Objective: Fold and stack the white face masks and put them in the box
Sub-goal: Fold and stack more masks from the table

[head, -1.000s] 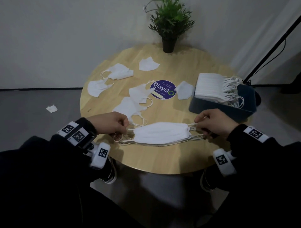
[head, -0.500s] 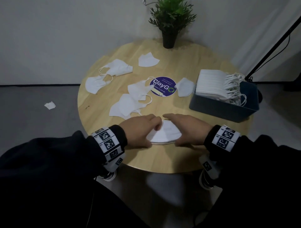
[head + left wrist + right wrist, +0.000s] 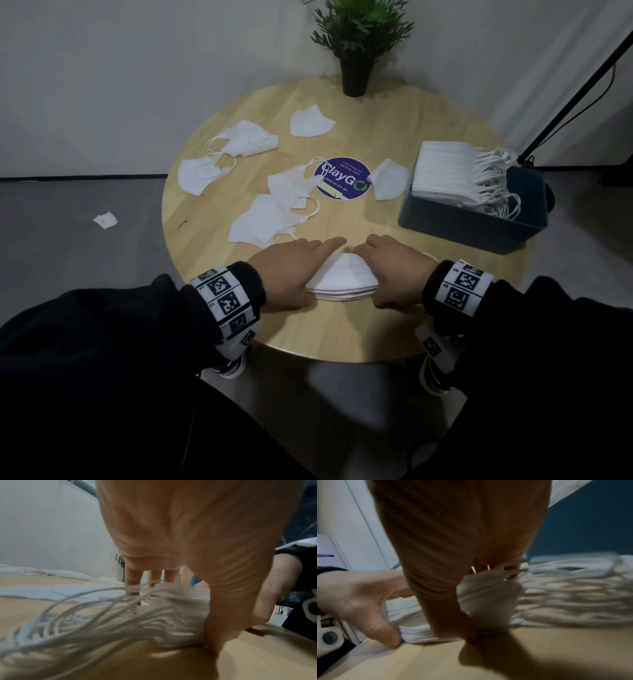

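A stack of folded white masks [image 3: 342, 281] lies near the front edge of the round wooden table [image 3: 342, 332]. My left hand [image 3: 294, 267] lies flat over its left end and my right hand [image 3: 394, 270] over its right end, fingertips almost meeting at the far edge. In both wrist views the fingers run straight across the top and the thumbs stand at the near edge. Ear loops [image 3: 85, 612] bunch out under the left palm, and more ear loops [image 3: 565, 595] under the right. The dark blue box [image 3: 472, 222] at right holds a tall pile of masks [image 3: 445, 171].
Several loose masks lie across the table: one [image 3: 311, 121] near the potted plant [image 3: 356, 41], two at left [image 3: 246, 138] [image 3: 198, 174], two overlapping [image 3: 270, 212], one [image 3: 390, 180] beside the purple sticker [image 3: 342, 178]. A white scrap [image 3: 105, 219] lies on the floor. A black stand [image 3: 575, 92] leans at right.
A second ago my hands held the stack stretched out by its ear loops. Both hands have since moved inward onto the stack, covering its ends and bunching the loops under the palms.
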The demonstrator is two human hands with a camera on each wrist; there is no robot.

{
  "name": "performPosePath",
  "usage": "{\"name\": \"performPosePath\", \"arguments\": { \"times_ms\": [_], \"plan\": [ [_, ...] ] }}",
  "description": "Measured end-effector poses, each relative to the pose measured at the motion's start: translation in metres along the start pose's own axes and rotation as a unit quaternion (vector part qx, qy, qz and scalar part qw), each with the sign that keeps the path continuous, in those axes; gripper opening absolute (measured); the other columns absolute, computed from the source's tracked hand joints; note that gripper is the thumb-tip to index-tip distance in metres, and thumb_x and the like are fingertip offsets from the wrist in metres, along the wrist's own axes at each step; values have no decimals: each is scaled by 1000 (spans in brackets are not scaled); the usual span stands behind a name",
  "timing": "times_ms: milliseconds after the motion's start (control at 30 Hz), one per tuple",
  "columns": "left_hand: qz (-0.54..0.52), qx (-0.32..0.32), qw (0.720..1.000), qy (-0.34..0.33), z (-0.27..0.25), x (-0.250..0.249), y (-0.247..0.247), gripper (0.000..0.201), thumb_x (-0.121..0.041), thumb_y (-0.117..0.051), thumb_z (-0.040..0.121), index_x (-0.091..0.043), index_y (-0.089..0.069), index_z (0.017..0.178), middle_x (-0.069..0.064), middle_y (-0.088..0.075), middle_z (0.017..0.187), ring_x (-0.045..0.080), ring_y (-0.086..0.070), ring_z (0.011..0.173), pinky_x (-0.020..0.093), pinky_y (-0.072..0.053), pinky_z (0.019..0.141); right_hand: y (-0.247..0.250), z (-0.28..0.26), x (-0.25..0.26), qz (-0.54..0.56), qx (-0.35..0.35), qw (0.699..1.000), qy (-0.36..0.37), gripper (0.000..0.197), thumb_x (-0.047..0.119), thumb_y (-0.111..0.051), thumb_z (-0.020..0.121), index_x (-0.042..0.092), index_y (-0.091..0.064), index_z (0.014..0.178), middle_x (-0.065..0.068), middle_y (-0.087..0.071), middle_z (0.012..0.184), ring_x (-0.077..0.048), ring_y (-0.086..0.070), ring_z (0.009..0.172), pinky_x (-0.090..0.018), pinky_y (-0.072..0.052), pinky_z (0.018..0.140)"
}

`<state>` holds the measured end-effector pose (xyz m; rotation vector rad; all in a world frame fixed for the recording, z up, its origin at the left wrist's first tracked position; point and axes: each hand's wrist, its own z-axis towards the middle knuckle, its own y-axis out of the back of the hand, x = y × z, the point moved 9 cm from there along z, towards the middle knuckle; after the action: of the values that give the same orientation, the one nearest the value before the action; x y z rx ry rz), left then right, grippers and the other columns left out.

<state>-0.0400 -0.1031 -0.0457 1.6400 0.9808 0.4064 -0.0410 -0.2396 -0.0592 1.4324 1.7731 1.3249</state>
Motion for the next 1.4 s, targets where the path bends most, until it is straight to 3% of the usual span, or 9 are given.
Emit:
{"name": "performPosePath", "arguments": {
  "times_ms": [133, 333, 500, 667, 900, 1033, 1167, 1300, 1400],
  "plan": [
    [30, -4, 1000, 3, 6, -1, -9, 92, -48, -77, 68, -24, -34, 147, -1, -46, 119, 24, -52, 104, 46, -53, 83, 2, -3, -1, -5, -11, 1000, -15, 71, 24, -82, 71, 22, -46, 132, 0, -48, 124, -21, -47, 110, -33, -47, 85],
    [-113, 63, 991, 15, 6, 12, -15, 116, -72, -81, 65, -31, -24, 157, -7, -43, 137, 16, -45, 119, 37, -45, 102, 0, -4, -5, 18, 26, 999, -36, 58, 20, -82, 71, 25, -46, 116, 0, -60, 112, -21, -55, 92, -34, -47, 73],
    [-179, 2, 984, 24, 4, 23, 4, 49, -51, -81, 82, -31, -60, 122, -10, -68, 108, 17, -64, 100, 35, -52, 86, 30, -7, 3, -13, -116, 993, 11, 57, 34, -84, 74, 28, -44, 114, 2, -53, 112, -20, -47, 97, -36, -33, 77],
    [-57, -156, 986, 28, 3, 16, 33, 52, -50, -82, 76, -33, -51, 114, -13, -62, 105, 17, -59, 89, 37, -48, 72, 42, -13, -9, 48, -116, 992, -12, 80, 58, -85, 70, 32, -40, 131, 14, -55, 109, -17, -55, 95, -39, -48, 86],
    [57, -133, 989, 33, 19, 9, 18, 67, -64, -74, 79, -24, -48, 125, -2, -63, 111, 25, -62, 95, 39, -45, 77, 25, -2, -12, 69, -104, 992, -7, 36, 41, -71, 86, 29, -53, 115, 2, -67, 105, -24, -61, 91, -35, -45, 72],
    [102, -178, 979, 7, 21, -4, 21, 54, -62, -67, 87, -19, -52, 117, 0, -65, 100, 28, -63, 86, 38, -40, 66, 24, -1, -5, 65, -118, 991, 20, 33, 41, -69, 90, 31, -50, 115, 4, -65, 104, -23, -59, 91, -38, -48, 73],
    [80, -168, 982, 15, 26, -6, 15, 71, -72, -70, 77, -25, -48, 125, -3, -64, 106, 25, -61, 90, 41, -46, 73, 17, 2, -2, 41, -112, 992, 29, 39, 39, -67, 93, 27, -48, 124, 2, -61, 109, -24, -57, 97, -36, -40, 73],
    [77, -126, 988, 39, 32, -5, 18, 52, -64, -67, 87, -25, -52, 117, -3, -67, 104, 25, -64, 93, 39, -46, 74, 20, 2, -11, 137, -83, 987, 17, 50, 35, -77, 86, 28, -53, 130, 5, -63, 114, -20, -60, 99, -37, -48, 81],
    [-45, -82, 993, 74, 30, 15, 21, 41, -61, -76, 80, -31, -57, 101, -6, -66, 89, 20, -61, 85, 34, -45, 67, 29, -3, -42, 153, -59, 985, -57, 32, 33, -86, 77, 22, -72, 104, 3, -72, 92, -18, -66, 85, -29, -45, 69]
  ]
}}
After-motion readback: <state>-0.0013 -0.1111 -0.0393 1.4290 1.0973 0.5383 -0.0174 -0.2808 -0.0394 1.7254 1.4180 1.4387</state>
